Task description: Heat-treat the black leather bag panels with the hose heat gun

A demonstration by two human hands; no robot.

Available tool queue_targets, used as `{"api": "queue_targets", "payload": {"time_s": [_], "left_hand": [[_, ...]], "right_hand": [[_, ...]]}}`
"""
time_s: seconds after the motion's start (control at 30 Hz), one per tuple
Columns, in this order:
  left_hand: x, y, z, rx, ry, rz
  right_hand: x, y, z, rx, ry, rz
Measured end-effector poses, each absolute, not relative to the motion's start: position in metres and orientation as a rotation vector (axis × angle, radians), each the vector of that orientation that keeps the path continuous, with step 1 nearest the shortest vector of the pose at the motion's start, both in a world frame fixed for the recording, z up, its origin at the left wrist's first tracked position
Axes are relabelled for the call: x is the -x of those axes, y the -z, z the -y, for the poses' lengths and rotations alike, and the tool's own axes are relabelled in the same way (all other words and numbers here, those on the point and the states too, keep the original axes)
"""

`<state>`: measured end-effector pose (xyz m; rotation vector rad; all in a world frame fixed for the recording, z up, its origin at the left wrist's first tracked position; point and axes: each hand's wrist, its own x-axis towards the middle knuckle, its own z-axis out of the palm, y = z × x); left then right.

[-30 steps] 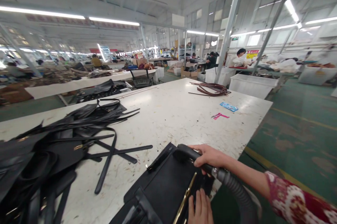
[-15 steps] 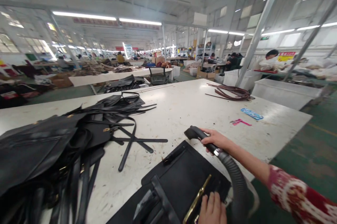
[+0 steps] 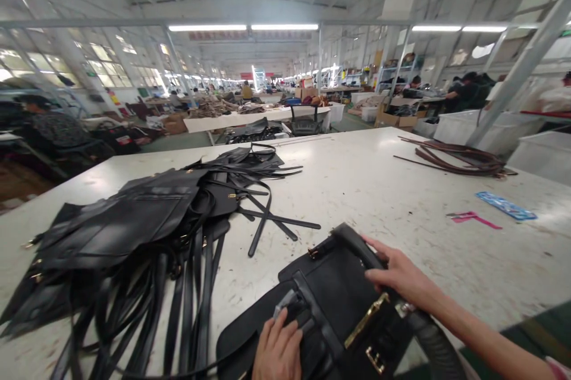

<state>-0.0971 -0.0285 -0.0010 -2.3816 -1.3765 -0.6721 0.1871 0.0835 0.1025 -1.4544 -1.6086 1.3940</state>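
A black leather bag (image 3: 343, 276) lies flat on the white table in front of me, with a gold metal bar (image 3: 366, 322) and a gold buckle (image 3: 375, 360) on it. My right hand (image 3: 397, 270) is wrapped round the black nozzle (image 3: 354, 243) of a corrugated hose (image 3: 435, 338), held low over the bag's upper part. My left hand (image 3: 279, 347) rests on the bag's lower part, fingers stretched out beside black straps and a shiny wrapped piece near the fingertips. The thumb's underside is hidden.
A pile of black leather bags (image 3: 147, 207) with long loose straps covers the table's left. Brown straps (image 3: 455, 157), a blue patterned strip (image 3: 506, 206) and a pink-handled tool (image 3: 475, 218) lie at right. White bins (image 3: 468, 127) and seated people are beyond the table.
My left hand has moved left, from near the gold bar to the strap area. The nozzle has come lower over the bag. The view has turned left.
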Motion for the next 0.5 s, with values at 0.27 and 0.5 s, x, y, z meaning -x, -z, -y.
{"api": "queue_targets", "payload": {"time_s": [0.27, 0.5], "left_hand": [[0.076, -0.005, 0.035, 2.328, 0.83, 1.604], [0.08, -0.024, 0.031, 2.412, 0.944, 1.886]], "right_hand": [[-0.131, -0.133, -0.051, 1.108, -1.999, 1.866], [-0.1, -0.122, -0.085, 1.122, -1.975, 1.892]]}}
